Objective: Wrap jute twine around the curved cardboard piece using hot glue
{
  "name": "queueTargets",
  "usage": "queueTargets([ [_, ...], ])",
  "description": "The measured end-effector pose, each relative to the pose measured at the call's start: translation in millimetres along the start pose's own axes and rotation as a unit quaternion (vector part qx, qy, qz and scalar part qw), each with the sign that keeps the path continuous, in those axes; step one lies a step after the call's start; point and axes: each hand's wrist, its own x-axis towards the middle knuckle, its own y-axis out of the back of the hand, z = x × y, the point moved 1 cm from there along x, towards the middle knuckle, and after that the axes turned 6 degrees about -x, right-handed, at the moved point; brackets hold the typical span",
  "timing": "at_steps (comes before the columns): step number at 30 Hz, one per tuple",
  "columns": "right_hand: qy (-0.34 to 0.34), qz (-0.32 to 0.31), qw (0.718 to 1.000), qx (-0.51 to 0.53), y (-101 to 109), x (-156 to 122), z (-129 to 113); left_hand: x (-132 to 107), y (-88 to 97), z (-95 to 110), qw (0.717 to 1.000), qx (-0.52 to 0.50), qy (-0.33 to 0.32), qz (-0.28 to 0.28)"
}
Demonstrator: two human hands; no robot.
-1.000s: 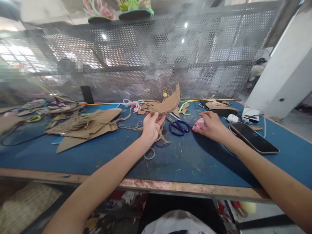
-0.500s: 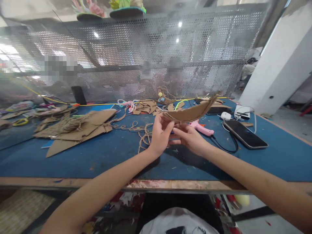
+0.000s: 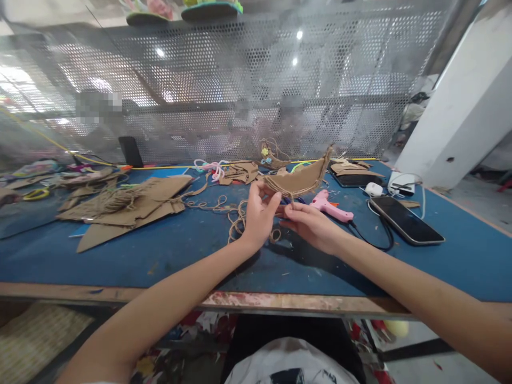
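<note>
A curved, crescent-like cardboard piece (image 3: 301,180) with twine along its lower edge is raised above the table. My left hand (image 3: 261,213) grips its left end between thumb and fingers. Just below the piece, my right hand (image 3: 310,221) pinches a strand of twine (image 3: 292,204) that hangs from the edge. A loose tangle of the same twine (image 3: 237,221) lies on the table beside my left hand. Close behind my right hand is a pink glue gun (image 3: 331,208) with a black cord.
Stacked cardboard sheets (image 3: 132,210) with a twine bundle lie on the left of the blue table (image 3: 168,272). A phone (image 3: 406,220) and a white charger (image 3: 374,189) sit at the right. Cardboard scraps (image 3: 239,173) line the back, before a perforated metal screen (image 3: 224,80).
The cardboard piece has tilted and shifted slightly left, showing more of its twine-lined edge. My right hand has drawn a little down from it, with the twine strand now visible at its fingertips.
</note>
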Motion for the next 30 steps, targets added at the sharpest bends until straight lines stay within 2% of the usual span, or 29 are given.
queueTargets([
  [4, -0.004, -0.01, 1.0, 0.009, 4.9, -4.4, -2.7, 8.9, 6.4, -4.1, 0.996, -0.071, 0.023, 0.051],
  [7, -0.006, 0.058, 0.997, -0.043, 14.5, -4.1, -2.7, 16.8, 12.2, -4.3, 0.993, -0.096, 0.02, 0.072],
  [9, 0.016, 0.126, 0.984, -0.123, 23.8, -1.3, -3.5, 21.1, 15.5, -3.3, 0.992, -0.097, 0.018, 0.079],
  [12, 0.102, 0.219, 0.939, -0.244, 39.1, 2.9, -10.3, 27.5, 20.7, -0.4, 0.992, -0.092, 0.01, 0.089],
  [17, 0.232, 0.332, 0.842, -0.356, 59.2, 0.1, -32.2, 39.2, 29.4, 7.8, 0.991, -0.1, -0.006, 0.093],
  [20, 0.305, 0.351, 0.772, -0.433, 64.6, -4.5, -41.5, 41.3, 29.5, 10.3, 0.991, -0.114, 0.031, 0.064],
  [22, 0.325, 0.352, 0.749, -0.459, 65.9, -6.5, -44.0, 39.9, 27.9, 9.7, 0.99, -0.122, 0.064, 0.04],
  [25, 0.306, 0.354, 0.765, -0.443, 66.8, -7.3, -45.1, 36.4, 25.3, 6.6, 0.986, -0.127, 0.104, 0.006],
  [30, 0.248, 0.295, 0.838, -0.386, 67.1, -4.1, -44.7, 34.1, 25.1, 2.3, 0.986, -0.107, 0.127, -0.003],
])
